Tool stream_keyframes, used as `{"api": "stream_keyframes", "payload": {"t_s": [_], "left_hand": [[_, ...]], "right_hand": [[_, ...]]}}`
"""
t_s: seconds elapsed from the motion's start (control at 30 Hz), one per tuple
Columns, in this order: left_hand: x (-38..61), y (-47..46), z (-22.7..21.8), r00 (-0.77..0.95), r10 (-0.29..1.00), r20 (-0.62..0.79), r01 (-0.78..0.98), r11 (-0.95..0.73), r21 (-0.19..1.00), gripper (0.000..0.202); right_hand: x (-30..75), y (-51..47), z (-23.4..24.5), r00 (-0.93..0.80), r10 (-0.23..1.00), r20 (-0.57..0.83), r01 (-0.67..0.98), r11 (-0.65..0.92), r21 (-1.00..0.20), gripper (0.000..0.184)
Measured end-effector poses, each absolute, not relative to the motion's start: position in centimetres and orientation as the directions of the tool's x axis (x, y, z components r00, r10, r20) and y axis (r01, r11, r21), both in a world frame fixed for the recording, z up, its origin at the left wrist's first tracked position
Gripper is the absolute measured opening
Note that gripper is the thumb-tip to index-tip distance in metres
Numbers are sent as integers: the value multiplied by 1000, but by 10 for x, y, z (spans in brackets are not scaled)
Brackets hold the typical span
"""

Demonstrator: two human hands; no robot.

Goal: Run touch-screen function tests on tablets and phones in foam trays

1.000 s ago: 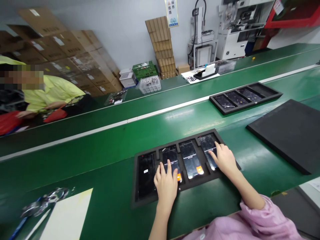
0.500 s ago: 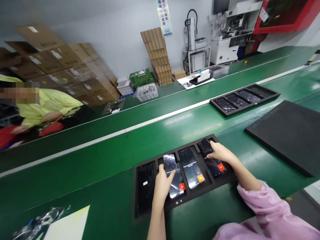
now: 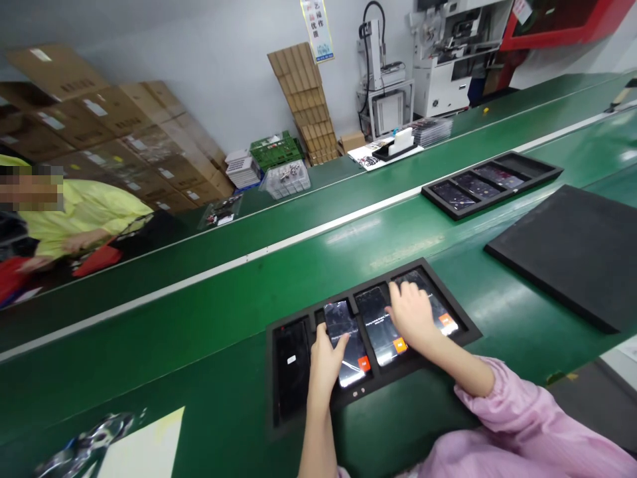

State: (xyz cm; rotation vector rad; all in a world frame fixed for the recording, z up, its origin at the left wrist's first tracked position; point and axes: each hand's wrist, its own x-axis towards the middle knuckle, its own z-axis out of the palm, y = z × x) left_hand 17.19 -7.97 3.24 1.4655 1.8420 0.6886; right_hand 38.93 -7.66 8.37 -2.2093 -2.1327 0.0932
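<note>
A black foam tray (image 3: 351, 397) lies on the green bench with phones in its compartments. My left hand (image 3: 326, 362) grips the left edge of the second phone (image 3: 351, 345), fingers at its side and thumb over the lit screen. To its left, a dark phone (image 3: 292, 392) carries a small white label. My right hand (image 3: 412, 312) hovers over the divider between the third phone (image 3: 381, 325) and the rightmost phone (image 3: 438, 302); its thumb and index finger are apart, the other fingers curled. Orange or red squares show on the lit screens.
Farther right stand another foam tray (image 3: 542, 176) with phones and a flat black board (image 3: 572, 259). Paper (image 3: 144, 445) and a shiny metal item (image 3: 89, 441) lie at front left. Across the bench, a person in yellow (image 3: 94, 216) works near a clear bin (image 3: 286, 180).
My right hand has moved left from the rightmost phone toward the third one, leaving the rightmost lying in its compartment. My left hand stays at the second phone. The view has shifted slightly.
</note>
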Motion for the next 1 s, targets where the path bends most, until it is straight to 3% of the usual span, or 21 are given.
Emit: {"api": "stream_keyframes", "payload": {"t_s": [0.1, 0.27, 0.33, 0.47, 1.0], "left_hand": [[172, -81, 32, -141, 974, -179, 618, 228, 753, 33], [175, -84, 34, -147, 977, -153, 627, 212, 750, 32], [176, -85, 34, -143, 978, -151, 614, 207, 762, 31], [175, -85, 33, -159, 976, -152, 615, 218, 758, 33], [172, -83, 27, -162, 973, -165, 627, 231, 744, 34]], "right_hand": [[365, -84, 74, -71, 992, -107, 978, 48, -205, 57], [370, -72, 74, -30, 976, -215, 865, -83, -495, 61], [377, -65, 76, -78, 951, -299, 832, -103, -546, 56], [383, -58, 78, -68, 936, -345, 835, -136, -534, 42], [383, -58, 69, -66, 950, -305, 789, -137, -599, 43]]}}
